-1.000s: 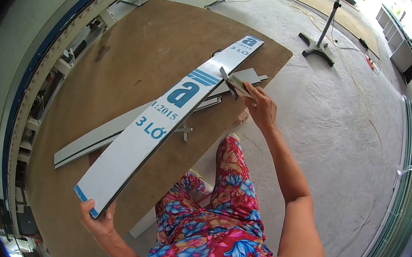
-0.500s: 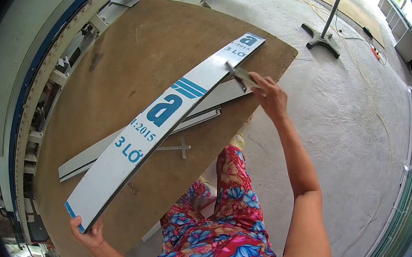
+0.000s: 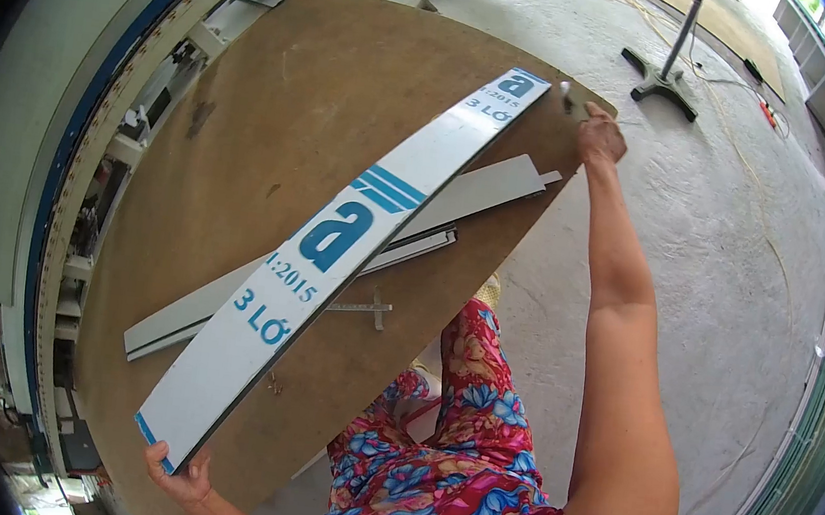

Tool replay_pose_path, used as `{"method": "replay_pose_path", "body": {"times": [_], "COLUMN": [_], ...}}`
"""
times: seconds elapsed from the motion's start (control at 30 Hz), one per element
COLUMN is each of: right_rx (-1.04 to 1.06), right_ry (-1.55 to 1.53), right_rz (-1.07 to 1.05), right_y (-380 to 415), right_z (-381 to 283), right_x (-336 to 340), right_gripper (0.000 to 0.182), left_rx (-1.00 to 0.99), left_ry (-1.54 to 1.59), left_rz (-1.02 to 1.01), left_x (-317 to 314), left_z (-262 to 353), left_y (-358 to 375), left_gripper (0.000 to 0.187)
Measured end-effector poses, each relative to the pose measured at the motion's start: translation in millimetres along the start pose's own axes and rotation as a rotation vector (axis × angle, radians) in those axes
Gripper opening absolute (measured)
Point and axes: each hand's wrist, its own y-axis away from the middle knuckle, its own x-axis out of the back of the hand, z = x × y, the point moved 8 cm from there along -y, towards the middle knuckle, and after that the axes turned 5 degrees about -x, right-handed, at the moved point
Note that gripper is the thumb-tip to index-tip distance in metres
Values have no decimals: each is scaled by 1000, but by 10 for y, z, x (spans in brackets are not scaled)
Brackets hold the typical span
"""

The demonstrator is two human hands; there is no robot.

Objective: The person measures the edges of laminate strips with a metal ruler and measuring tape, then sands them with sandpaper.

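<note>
A long white panel (image 3: 423,158) with blue printing lies diagonally on the brown table, across other white strips. My left hand (image 3: 179,472) grips its near end, thumb and fingers on either side. Just off the far end, my right hand (image 3: 602,139) is closed around what looks like a hammer (image 3: 566,99), smeared by motion. A gap shows between this tool and the panel. Beneath the panel are a white strip (image 3: 485,193) and a narrower grooved profile (image 3: 423,251). A metal T-shaped piece (image 3: 377,309) rests beside them.
The brown tabletop (image 3: 259,91) has a machine frame (image 3: 59,220) along its left side. Small metal bits (image 3: 274,382) lie near the panel. On the floor at right are a stand base (image 3: 660,84), cables (image 3: 742,182) and stacked green-edged sheets (image 3: 810,400).
My right hand has moved up and outward with the tool, from above the panel to past its far end. My left hand keeps its hold on the near end.
</note>
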Motion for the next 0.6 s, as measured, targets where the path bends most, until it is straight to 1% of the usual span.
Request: {"method": "replay_pose_path", "body": {"times": [0.03, 0.07, 0.13, 0.2, 0.23, 0.27, 0.33, 0.4, 0.47, 0.5, 0.6], "right_rx": [-23, 39, 168, 208, 179, 145, 83, -38, -103, -156, -355], "right_ry": [20, -70, -250, -793, -901, -1004, -1095, -1215, -1357, -1488, -1748], "right_rz": [32, 87, 184, -99, -228, -354, -558, -622, -757, -848, -1074], "right_y": [-14, 29, 301, 630, 897, 1205, 1742, 2060, 2217, 2273, 2198], "right_z": [-34, -110, -167, -134, -149, -180, -194, -173, -183, -256, -337], "right_x": [100, 236, 512, 543, 595, 663, 762, 708, 512, 459, 80], "right_gripper": [35, 36, 38, 43, 42, 42, 38, 29, 33, 38, 40], "left_rx": [-18, -35, -11, 0, 1, 3, 13, 12, 4, 0, 7], "left_ry": [-49, -95, -92, -33, 2, 37, 70, 114, 139, 141, 148], "left_rz": [32, 70, -53, -194, -239, -285, -314, -360, -383, -378, -346], "left_x": [142, 277, 69, -349, -478, -608, -625, -636, -638, -637, -641], "left_z": [10, 34, 13, -24, -19, -15, -19, -46, -64, -75, -101], "left_y": [-49, -26, 34, 77, 102, 125, 160, 201, 262, 296, 407], "left_gripper": [49, 53, 68, 81, 84, 87, 85, 80, 76, 76, 76]}}
